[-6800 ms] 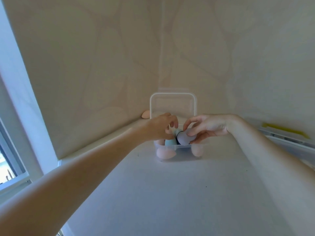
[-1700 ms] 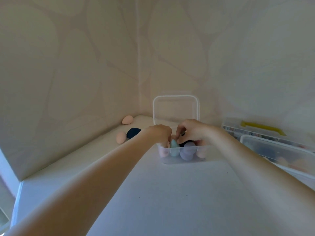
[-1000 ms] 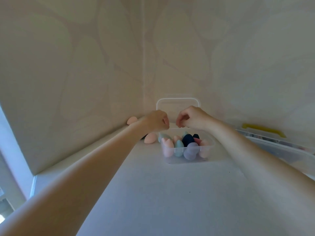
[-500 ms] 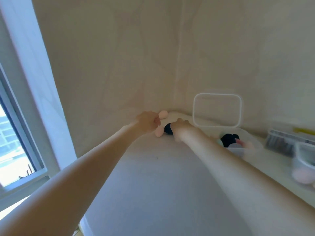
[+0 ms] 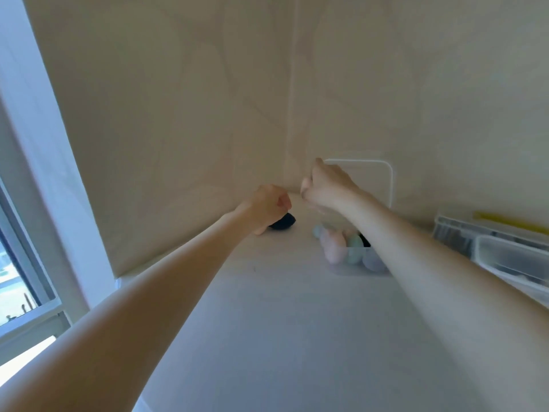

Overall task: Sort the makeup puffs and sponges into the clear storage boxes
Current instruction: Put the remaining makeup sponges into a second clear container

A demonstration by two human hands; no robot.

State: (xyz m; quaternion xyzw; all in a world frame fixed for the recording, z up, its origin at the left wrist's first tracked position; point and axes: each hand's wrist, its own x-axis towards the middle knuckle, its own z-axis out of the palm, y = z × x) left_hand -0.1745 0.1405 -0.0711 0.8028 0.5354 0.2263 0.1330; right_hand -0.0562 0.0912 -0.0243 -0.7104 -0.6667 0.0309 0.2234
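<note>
A clear storage box (image 5: pixel 350 270) stands near the wall corner with its lid (image 5: pixel 391 185) upright behind it. It holds several pastel sponges (image 5: pixel 337 246), partly hidden by my right forearm. On the white shelf left of the box lie a dark sponge (image 5: pixel 282 225) and a peach sponge (image 5: pixel 261 232), the latter mostly hidden under my left hand. My left hand (image 5: pixel 267 205) hovers above them with its fingers curled and nothing seen in it. My right hand (image 5: pixel 326 185) is raised in front of the lid, its fingers curled round what looks like a pale peach sponge (image 5: pixel 305 185).
At the right edge stand more clear boxes (image 5: pixel 511 257), one with a yellow handle (image 5: pixel 505 222). Walls close the shelf (image 5: pixel 267 337) at the back and left. A window (image 5: pixel 17 281) is at the far left.
My right hand has lifted from the loose sponges by the wall and swung right toward the box lid. The left hand stays curled above the dark sponge. The view has turned slightly right.
</note>
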